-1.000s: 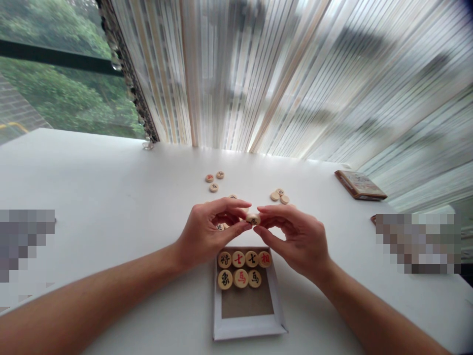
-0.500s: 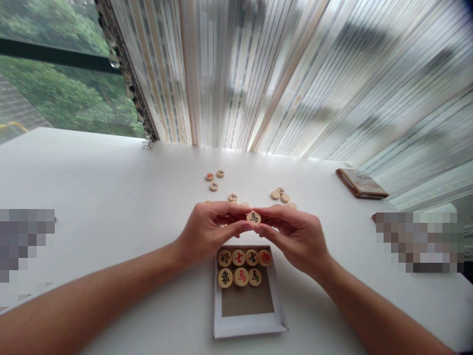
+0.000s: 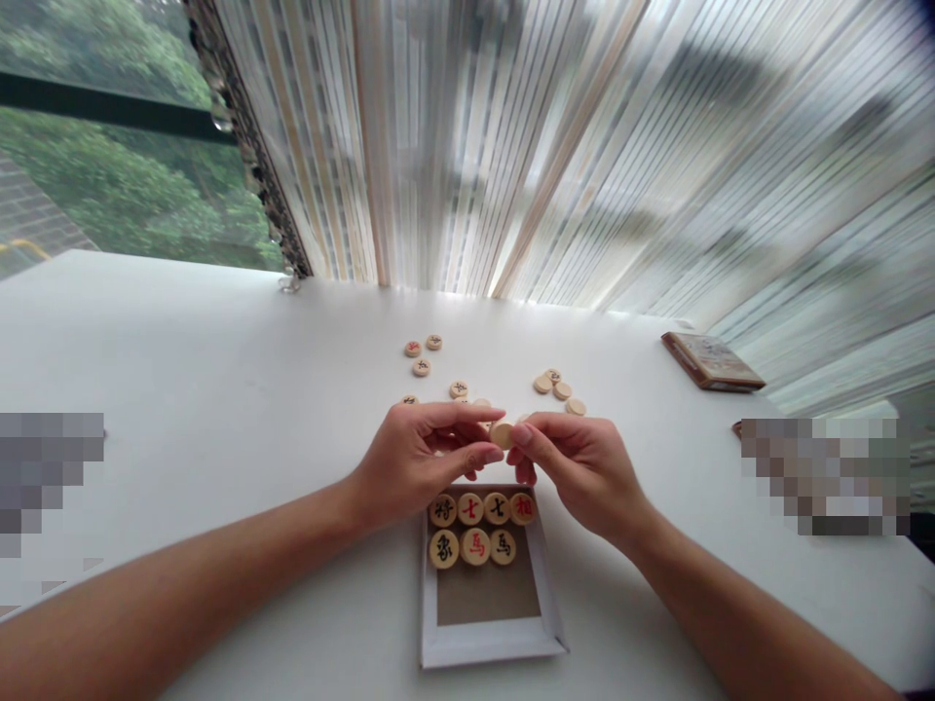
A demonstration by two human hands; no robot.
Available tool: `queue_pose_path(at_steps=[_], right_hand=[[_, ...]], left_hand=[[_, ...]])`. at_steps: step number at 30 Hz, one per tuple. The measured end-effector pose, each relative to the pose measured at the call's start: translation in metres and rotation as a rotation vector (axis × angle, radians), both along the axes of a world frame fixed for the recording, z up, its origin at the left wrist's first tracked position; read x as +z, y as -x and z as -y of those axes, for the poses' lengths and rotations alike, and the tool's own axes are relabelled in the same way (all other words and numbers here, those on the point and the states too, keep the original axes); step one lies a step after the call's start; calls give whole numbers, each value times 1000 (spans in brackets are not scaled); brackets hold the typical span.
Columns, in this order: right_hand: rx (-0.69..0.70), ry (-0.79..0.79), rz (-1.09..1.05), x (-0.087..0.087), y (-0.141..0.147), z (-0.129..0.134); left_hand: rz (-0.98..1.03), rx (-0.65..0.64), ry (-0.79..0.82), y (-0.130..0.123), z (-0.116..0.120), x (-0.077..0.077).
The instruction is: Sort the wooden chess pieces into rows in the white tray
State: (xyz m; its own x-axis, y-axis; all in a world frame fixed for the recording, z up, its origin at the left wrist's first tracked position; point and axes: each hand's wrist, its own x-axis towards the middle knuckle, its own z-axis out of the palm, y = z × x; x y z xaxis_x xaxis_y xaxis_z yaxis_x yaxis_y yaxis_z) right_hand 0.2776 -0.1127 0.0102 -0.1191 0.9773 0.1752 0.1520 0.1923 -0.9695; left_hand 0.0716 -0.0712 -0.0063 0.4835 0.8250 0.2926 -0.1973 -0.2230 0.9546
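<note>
1. Head view: my right grip [image 3: 584, 460] pinches a pale round wooden disc [image 3: 502, 434] edgewise, probably to expose its blank face.
2. Near the shallow white cardboard box [image 3: 497, 646], my left grip [image 3: 409, 450] brackets it; whether touching, I can't tell.

Pale pieces [image 3: 474, 547] in the white box [image 3: 486, 647] bore red or black characters. The curtain [image 3: 438, 146] was striped white and tan.

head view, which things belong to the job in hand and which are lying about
Likely in use:
held xiangqi piece
shallow white box
seven xiangqi pieces inside
loose xiangqi pieces

Apparently lying about:
brown-edged box or book
unidentifiable pixelated items, both sides
</note>
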Motion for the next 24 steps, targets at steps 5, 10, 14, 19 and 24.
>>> queue_pose_path(at_steps=[5,10,14,19,24], right_hand=[[28,86,-24,1,0,1],[68,98,-58,0,2,4],[81,146,-55,-1,4,6],[62,131,52,-1,3,7],[101,151,-16,4,4,7]], left_hand=[[13,-27,-15,-2,1,0],[-2,-22,-22,-2,0,-1],[-20,-26,-118,-1,0,0],[-95,0,-361,-1,1,3],[-101,-17,-376,0,1,5]])
